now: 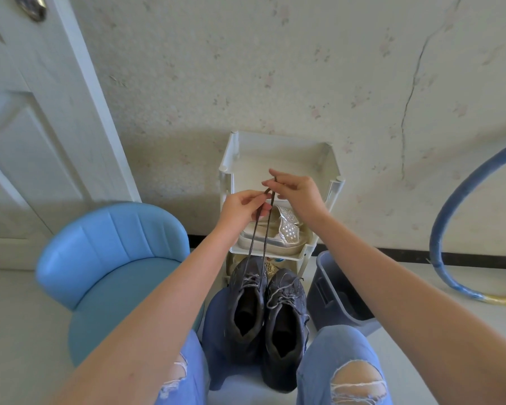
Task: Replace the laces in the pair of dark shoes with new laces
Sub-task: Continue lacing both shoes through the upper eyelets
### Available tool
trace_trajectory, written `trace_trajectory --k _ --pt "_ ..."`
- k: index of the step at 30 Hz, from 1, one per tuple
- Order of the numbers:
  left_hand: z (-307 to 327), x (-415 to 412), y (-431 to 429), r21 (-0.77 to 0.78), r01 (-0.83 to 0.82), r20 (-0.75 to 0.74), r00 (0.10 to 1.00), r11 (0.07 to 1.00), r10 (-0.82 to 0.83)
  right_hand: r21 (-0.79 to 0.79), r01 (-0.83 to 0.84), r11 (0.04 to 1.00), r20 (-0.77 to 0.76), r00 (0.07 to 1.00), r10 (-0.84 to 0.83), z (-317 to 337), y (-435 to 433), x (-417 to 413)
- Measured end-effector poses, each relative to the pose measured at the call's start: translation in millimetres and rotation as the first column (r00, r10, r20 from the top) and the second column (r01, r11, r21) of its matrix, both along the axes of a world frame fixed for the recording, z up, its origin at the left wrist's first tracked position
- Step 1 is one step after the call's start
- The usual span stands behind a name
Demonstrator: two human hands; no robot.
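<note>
Two dark grey shoes stand side by side between my knees, the left shoe (245, 299) and the right shoe (287, 325), both with frayed grey laces near the tongue. A dark lace (260, 235) rises in two strands from the toe end of the left shoe up to my hands. My left hand (243, 207) pinches one lace end. My right hand (297, 194) pinches the other end, close beside it, above the shoes.
A white plastic rack (338, 188) stands against the wall ahead, holding a pair of silver shoes (278, 233). A light blue chair (114, 258) is at left, a grey bin (336, 290) at right, a blue hoop (450, 211) far right.
</note>
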State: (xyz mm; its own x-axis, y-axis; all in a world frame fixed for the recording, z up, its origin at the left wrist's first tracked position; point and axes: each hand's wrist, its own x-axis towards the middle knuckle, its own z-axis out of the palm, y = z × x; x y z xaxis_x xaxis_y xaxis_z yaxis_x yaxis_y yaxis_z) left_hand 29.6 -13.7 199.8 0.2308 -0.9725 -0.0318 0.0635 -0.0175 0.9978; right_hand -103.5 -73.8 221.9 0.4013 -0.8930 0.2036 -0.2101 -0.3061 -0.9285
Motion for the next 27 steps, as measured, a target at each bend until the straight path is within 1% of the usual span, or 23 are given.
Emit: trace_trajectory --k 1,3,4,5,9,11,12,14,16,18,20,23,27 --pt "-1.2 -1.0 -0.5 0.009 -0.011 -0.049 0.999 1.000 0.011 0.063 0.028 0.998 0.069 0.997 -0.033 -3.1 1.2 1.2" --pt "-3.5 -3.2 -1.7 0.032 -0.045 -0.240 0.969 0.998 0.051 0.175 0.051 0.983 0.198 0.976 -0.086 -7.9 3.4 3.0" --pt "-3.9 -3.9 -1.9 0.042 -0.063 -0.319 0.945 0.997 0.073 0.210 0.050 0.976 0.238 0.966 -0.101 -9.0 4.2 3.9" --pt "-4.3 -4.5 -2.1 0.052 -0.077 -0.362 0.928 0.996 0.091 0.225 0.051 0.973 0.255 0.961 -0.109 -9.4 4.4 4.7" --pt "-4.9 -7.1 -2.1 0.045 -0.051 -0.372 0.926 0.998 0.064 0.140 0.029 0.990 0.163 0.985 -0.052 -6.0 1.9 10.2" --pt "-4.5 -7.5 -1.7 0.049 -0.042 -0.411 0.910 0.998 0.059 0.163 0.015 0.987 0.179 0.983 -0.044 -5.4 1.3 13.8" --pt "-4.3 -7.2 -1.4 0.054 -0.045 -0.405 0.912 0.998 0.063 0.183 0.010 0.983 0.197 0.979 -0.046 -6.2 1.0 14.9" --pt "-4.4 -5.9 -1.7 0.054 -0.056 -0.318 0.945 0.997 0.070 0.202 -0.020 0.979 0.211 0.977 -0.024 -8.0 1.2 16.2" --pt "-3.3 -3.6 -1.6 0.047 -0.071 -0.247 0.966 0.996 0.081 0.196 -0.054 0.979 0.205 0.979 0.013 -8.1 1.2 16.5" --pt "-1.4 -0.7 -0.9 0.051 -0.085 -0.217 0.972 0.995 0.095 0.202 -0.081 0.976 0.196 0.980 0.041 -5.9 1.6 16.0" --pt "0.4 1.4 -1.7 0.040 -0.103 -0.153 0.982 0.994 0.108 0.201 -0.102 0.974 0.183 0.981 0.065 -3.4 1.7 15.9" --pt "1.9 -0.7 -3.1 -0.008 -0.118 -0.036 0.992 0.993 0.118 0.175 -0.121 0.977 0.162 0.982 0.093 -1.8 1.8 16.0" --pt "2.0 -2.4 -2.7 -0.114 -0.102 0.117 0.986 0.988 0.116 0.172 -0.156 0.973 0.172 0.977 0.126 -3.1 1.4 11.4"
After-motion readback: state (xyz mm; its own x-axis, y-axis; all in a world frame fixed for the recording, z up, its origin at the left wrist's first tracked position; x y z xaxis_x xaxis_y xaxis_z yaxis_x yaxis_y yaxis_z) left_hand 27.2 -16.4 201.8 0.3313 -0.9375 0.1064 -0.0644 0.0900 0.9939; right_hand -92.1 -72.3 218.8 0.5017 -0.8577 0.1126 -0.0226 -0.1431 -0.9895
